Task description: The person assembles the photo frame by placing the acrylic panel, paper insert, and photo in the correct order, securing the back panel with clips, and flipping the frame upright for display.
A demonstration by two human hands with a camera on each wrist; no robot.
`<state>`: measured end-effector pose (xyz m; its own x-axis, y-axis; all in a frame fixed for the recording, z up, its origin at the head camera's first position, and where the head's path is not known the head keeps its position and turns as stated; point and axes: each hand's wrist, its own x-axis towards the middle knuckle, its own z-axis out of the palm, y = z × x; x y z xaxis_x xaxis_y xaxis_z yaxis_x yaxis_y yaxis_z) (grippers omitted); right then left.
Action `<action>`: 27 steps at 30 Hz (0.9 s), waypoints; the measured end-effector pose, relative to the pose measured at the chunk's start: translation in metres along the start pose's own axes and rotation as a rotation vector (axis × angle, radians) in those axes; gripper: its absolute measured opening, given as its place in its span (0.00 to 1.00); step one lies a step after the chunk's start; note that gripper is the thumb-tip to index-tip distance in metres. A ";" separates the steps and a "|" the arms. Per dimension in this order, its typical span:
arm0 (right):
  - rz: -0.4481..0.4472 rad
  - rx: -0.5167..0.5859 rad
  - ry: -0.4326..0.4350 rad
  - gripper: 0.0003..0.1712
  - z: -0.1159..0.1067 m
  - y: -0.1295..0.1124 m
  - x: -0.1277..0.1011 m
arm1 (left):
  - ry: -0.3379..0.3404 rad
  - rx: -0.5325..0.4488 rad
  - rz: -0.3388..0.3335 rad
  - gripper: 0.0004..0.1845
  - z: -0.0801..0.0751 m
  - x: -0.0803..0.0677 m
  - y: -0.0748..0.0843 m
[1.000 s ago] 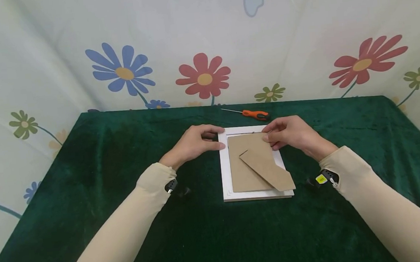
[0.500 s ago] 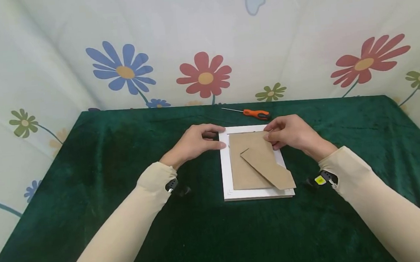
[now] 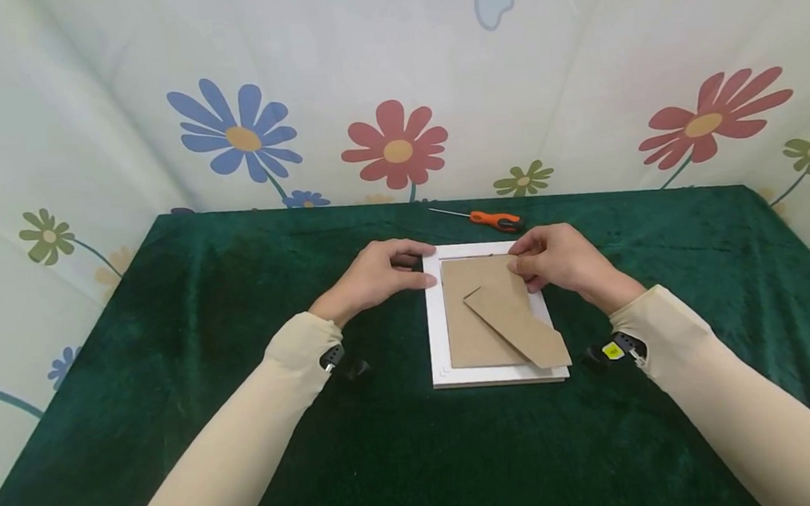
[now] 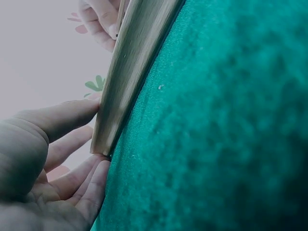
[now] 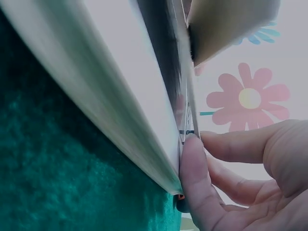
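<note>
A white picture frame (image 3: 437, 322) lies face down on the green cloth, with a brown backing board (image 3: 481, 343) over its opening. An angled cardboard stand leg (image 3: 516, 328) crosses the board and reaches past the frame's lower right. My left hand (image 3: 378, 273) holds the frame's upper left corner, thumb on the side and fingers at the top. In the left wrist view the frame's wooden side (image 4: 126, 72) shows between them. My right hand (image 3: 561, 259) pinches the board's upper right edge between thumb and fingers. In the right wrist view this edge stands slightly apart from the frame.
A screwdriver (image 3: 494, 220) with an orange and black handle lies beyond the frame, its shaft pointing left. Green cloth (image 3: 235, 300) covers the table. Behind it hangs a white curtain (image 3: 299, 37) printed with flowers.
My right wrist has shifted very slightly to the left. Both hands keep their hold, and the frame and board look the same.
</note>
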<state>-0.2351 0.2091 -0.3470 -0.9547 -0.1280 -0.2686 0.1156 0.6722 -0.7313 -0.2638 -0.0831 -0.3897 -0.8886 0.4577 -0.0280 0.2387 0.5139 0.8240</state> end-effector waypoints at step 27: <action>-0.023 -0.008 0.022 0.20 -0.001 -0.003 0.009 | 0.007 0.004 -0.001 0.30 0.000 0.000 0.000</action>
<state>-0.2441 0.2069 -0.3468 -0.9630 -0.1274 -0.2373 0.0911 0.6751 -0.7320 -0.2633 -0.0829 -0.3895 -0.8915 0.4523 -0.0245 0.2396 0.5168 0.8219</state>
